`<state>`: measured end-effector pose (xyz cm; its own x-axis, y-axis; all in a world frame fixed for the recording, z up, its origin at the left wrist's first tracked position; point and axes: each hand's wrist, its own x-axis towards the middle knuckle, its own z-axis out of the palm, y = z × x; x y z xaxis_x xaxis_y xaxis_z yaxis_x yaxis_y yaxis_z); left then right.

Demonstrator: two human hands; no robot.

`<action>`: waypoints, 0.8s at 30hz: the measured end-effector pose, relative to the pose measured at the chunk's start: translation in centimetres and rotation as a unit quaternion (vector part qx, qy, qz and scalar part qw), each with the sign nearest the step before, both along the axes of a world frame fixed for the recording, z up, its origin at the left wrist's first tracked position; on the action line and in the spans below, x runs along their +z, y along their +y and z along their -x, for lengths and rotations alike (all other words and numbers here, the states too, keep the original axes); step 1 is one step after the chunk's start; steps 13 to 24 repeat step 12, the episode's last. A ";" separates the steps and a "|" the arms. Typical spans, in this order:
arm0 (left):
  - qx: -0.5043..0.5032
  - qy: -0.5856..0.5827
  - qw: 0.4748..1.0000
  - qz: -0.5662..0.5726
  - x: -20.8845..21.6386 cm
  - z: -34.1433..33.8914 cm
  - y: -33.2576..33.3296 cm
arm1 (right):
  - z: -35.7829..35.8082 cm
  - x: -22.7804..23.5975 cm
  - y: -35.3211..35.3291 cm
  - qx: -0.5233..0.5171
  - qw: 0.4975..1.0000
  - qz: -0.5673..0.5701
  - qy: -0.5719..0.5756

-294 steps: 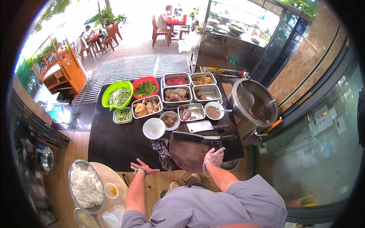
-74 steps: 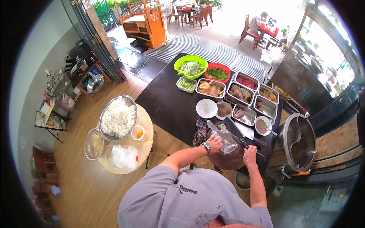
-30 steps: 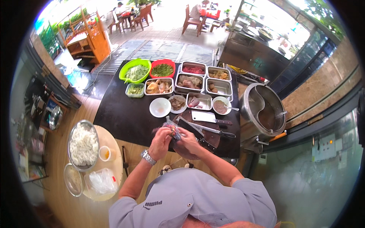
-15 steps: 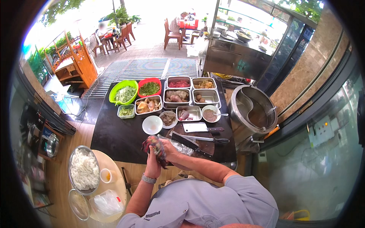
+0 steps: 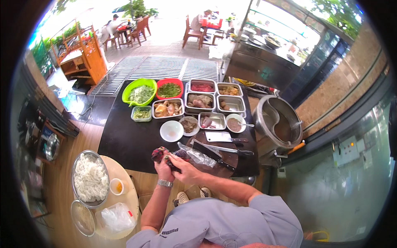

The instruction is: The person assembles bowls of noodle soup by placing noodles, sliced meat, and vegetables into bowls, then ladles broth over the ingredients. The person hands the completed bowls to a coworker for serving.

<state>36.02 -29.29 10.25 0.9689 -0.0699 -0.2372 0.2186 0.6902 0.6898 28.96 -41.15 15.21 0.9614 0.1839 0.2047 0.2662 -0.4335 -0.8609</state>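
Observation:
A dark, multicoloured cloth (image 5: 159, 153) is bunched between my hands in front of the table's near edge. My left hand (image 5: 163, 168) is wrapped round it, with a metal watch on the wrist. From the right, my right hand (image 5: 187, 172) presses its fingers onto the cloth against the left hand; part of the cloth is hidden by the fingers. Beside my right hand a crumpled clear plastic bag (image 5: 202, 158) lies at the edge of the round cutting board (image 5: 230, 158). A dark-bladed knife (image 5: 207, 150), a long thin knife (image 5: 231, 149) and a cleaver (image 5: 218, 137) rest on the board.
On the black table (image 5: 120, 144) stand a white bowl (image 5: 171, 131), a green basin (image 5: 131, 101), a red basin (image 5: 180, 93) and several metal trays of meat. A large divided pot (image 5: 261, 120) stands right. At left, a round stool-like table (image 5: 131, 188) bears a noodle bowl (image 5: 74, 177).
My hands and the cloth have shifted slightly; the right hand now lies lower, over the left hand's fingers and the cloth. The whole view has tilted a little.

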 end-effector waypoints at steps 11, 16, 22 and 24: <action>-0.258 0.258 0.907 -0.208 -6.2 -8.5 -1.1 | 10.1 -6.1 -2.3 -0.088 0.955 0.063 0.276; -0.312 0.294 0.870 -0.242 -5.3 -8.0 -1.6 | 9.2 -6.4 -2.3 -0.080 0.957 0.064 0.272; -0.312 0.294 0.870 -0.242 -5.3 -8.0 -1.6 | 9.2 -6.4 -2.3 -0.080 0.957 0.064 0.272; -0.312 0.294 0.870 -0.242 -5.3 -8.0 -1.6 | 9.2 -6.4 -2.3 -0.080 0.957 0.064 0.272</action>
